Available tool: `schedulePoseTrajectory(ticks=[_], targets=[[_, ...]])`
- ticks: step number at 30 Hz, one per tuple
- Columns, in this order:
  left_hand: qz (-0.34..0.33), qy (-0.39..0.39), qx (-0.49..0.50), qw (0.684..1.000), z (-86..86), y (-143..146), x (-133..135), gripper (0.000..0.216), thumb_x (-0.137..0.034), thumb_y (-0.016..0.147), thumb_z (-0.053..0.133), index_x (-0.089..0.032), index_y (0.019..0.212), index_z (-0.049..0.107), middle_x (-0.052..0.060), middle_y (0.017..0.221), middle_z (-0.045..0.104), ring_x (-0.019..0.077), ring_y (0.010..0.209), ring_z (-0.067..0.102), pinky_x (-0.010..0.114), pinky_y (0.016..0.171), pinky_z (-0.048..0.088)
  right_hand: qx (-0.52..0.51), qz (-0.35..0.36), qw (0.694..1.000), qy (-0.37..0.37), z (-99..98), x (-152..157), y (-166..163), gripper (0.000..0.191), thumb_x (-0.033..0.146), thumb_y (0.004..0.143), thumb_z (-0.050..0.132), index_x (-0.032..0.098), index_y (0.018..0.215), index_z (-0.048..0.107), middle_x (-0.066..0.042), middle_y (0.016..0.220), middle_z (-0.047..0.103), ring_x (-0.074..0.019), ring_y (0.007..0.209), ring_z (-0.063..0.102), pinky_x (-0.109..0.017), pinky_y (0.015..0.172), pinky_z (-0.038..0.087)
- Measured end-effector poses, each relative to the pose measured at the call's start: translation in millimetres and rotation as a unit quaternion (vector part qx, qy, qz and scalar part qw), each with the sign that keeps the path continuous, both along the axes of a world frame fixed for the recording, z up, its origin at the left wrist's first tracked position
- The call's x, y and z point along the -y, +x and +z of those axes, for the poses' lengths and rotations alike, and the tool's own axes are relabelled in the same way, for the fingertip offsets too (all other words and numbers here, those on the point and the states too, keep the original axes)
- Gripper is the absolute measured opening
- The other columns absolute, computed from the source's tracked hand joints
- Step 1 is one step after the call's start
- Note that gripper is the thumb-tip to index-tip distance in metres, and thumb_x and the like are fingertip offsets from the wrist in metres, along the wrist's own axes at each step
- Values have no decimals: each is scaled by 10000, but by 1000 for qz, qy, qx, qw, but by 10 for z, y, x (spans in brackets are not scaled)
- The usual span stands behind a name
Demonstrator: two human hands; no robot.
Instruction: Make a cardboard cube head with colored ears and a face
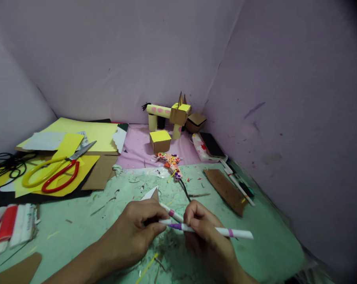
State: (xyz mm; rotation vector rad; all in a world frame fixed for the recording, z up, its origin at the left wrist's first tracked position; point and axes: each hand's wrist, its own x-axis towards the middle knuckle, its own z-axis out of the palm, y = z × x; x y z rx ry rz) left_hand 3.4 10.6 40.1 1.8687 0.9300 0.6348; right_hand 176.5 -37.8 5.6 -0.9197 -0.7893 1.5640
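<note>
My left hand (133,232) and my right hand (204,232) meet low in the middle over a green mat (267,244). Both are closed on a white marker with purple bands (231,232), which lies across them and sticks out to the right. A second white marker with a pink band (172,212) runs between the two hands, its far end under my left fingers. A small pointed piece of white paper and cardboard (151,193) pokes up behind my left hand.
Yellow and red scissors (52,173) lie on yellow sheets at the left. At the back stand a cardboard animal figure (171,114) and a yellow-topped box (159,141). A patterned glue gun (171,161), a phone (212,144), a brown cardboard strip (225,189) and more markers (236,182) lie at the right.
</note>
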Motion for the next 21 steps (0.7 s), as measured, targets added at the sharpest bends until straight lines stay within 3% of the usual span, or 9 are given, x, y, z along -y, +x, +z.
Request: schedulePoseTrajectory(ticks=[11, 15, 18, 21], targets=[[-2, -13, 33, 999, 4, -9, -17, 147, -171, 774, 565, -205, 730, 702, 2, 692, 675, 143, 655, 590, 299, 631, 399, -43, 0, 999, 11, 7, 10, -3, 234, 387, 751, 630, 182, 689, 537, 95, 409, 360, -53, 353, 240, -154, 349, 239], [-27, -7, 42, 999, -8, -1, 6, 179, -164, 788, 555, -207, 765, 727, 18, 698, 687, 149, 667, 608, 289, 629, 417, -50, 9, 999, 7, -31, 20, -78, 309, 461, 811, 572, 182, 690, 519, 97, 413, 340, -45, 345, 224, -142, 341, 229], [-22, -6, 52, 998, -62, -11, 34, 183, -187, 789, 562, -205, 778, 744, 20, 643, 683, 144, 596, 598, 279, 593, 429, -123, 42, 991, -36, -6, 2, -120, 342, 503, 827, 524, 197, 678, 485, 103, 419, 318, -40, 337, 170, -128, 311, 209], [7, 13, 66, 998, -149, -9, 76, 166, -193, 781, 581, -197, 732, 740, 11, 582, 673, 126, 491, 552, 268, 545, 430, -197, 60, 974, -91, 21, -14, -167, 312, 449, 761, 601, 207, 643, 443, 117, 401, 282, -28, 331, 124, -109, 296, 163]])
